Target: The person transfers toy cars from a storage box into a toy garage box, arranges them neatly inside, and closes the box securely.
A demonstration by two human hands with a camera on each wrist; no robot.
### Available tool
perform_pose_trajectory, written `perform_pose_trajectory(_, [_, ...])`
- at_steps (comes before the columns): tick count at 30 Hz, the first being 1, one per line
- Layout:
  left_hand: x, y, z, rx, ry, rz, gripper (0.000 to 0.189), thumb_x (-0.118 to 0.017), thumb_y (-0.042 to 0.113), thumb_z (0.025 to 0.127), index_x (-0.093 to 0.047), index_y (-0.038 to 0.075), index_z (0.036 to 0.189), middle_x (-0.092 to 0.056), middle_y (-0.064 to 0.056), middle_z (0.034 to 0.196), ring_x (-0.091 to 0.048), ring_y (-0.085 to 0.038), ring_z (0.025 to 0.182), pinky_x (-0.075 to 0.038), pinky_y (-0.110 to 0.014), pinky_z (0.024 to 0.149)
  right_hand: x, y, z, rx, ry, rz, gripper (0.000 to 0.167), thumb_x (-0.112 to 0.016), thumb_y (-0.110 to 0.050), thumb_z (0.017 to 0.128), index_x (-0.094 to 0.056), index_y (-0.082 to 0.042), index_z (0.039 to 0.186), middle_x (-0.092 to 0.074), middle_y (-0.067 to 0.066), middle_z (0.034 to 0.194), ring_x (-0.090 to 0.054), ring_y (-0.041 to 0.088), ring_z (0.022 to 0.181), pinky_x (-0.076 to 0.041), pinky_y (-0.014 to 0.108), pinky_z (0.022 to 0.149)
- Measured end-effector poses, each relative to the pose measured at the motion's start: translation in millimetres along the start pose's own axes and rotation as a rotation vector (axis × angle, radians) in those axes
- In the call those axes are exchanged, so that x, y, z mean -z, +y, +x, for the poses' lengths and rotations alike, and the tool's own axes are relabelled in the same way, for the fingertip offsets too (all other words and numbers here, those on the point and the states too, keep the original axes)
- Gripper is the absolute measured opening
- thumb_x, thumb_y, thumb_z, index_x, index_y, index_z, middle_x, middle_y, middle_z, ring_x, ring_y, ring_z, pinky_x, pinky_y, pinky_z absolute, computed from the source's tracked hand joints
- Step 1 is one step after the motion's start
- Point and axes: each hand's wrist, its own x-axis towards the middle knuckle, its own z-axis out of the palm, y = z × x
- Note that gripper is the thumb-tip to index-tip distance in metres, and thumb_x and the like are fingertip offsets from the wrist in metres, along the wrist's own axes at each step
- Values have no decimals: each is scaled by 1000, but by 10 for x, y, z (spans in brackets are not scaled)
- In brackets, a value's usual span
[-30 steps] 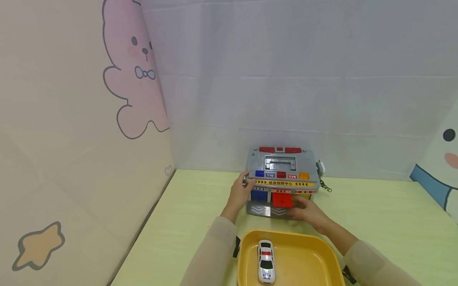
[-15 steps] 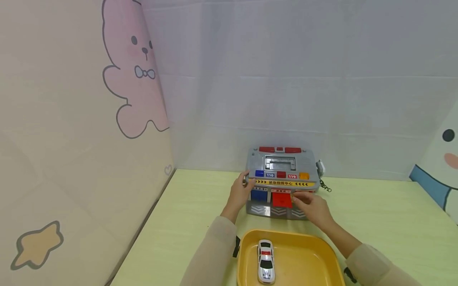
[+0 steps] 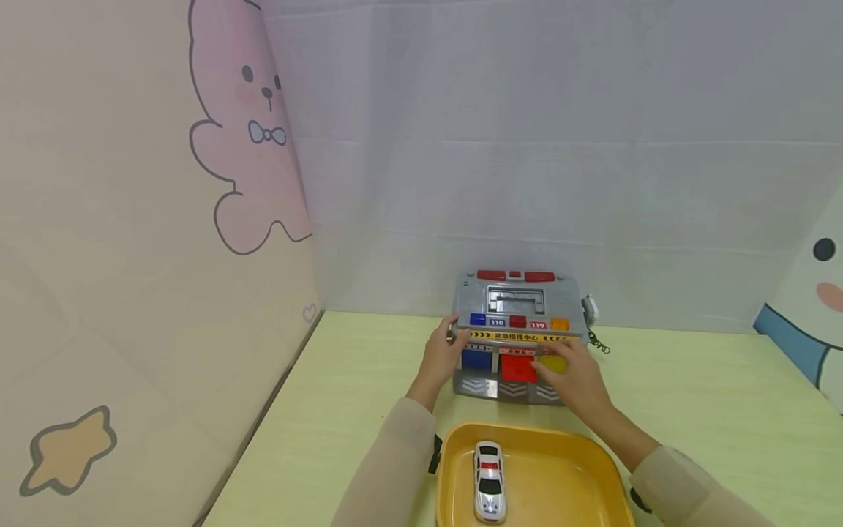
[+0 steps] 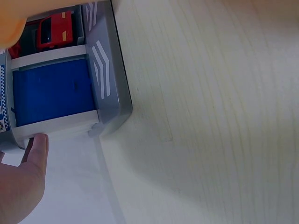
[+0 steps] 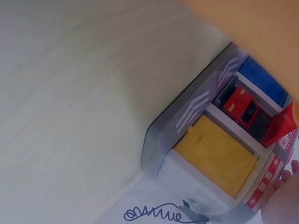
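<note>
Toy station (image 3: 566,296) bearing several markings. Roof: blue-and-white label (image 3: 497,323) reading "110", red label (image 3: 538,325) reading "119". Yellow strip (image 3: 516,337) below, carrying "紧急指挥中心" in black, black chevrons flanking words, hand partly covering right-hand set. Sign over middle bay (image 3: 516,351) showing characters too small for sure reading. White chevrons (image 3: 513,390) pointing along grey front apron. Right wrist view: red strip (image 5: 265,182) above yellow door (image 5: 217,154) displaying blurred white characters between emblems. Left wrist view: blue-and-white checks (image 4: 4,100) running above blue door (image 4: 53,91).
</note>
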Motion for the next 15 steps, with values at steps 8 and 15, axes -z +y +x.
perform_pose_trajectory(8, [3,3,13,13,-8,-14,50,-54,39,100,-45,19,146,-49,-20,134,-55,-32,118,-50,-43,93,-26,61,86,212,86,-147,43,-89,-9,69,-71,1,107,-59,20,108,-49,39,100,-38,58,90])
perform_pose_trajectory(15, [2,14,-4,23,-5,7,51,-54,40,100,-44,20,146,-50,-20,133,-55,-32,117,-49,-44,94,-65,155,126,265,88,-198,52,-93,-12,64,-70,-1,110,-59,18,109,-50,37,98,-43,54,87])
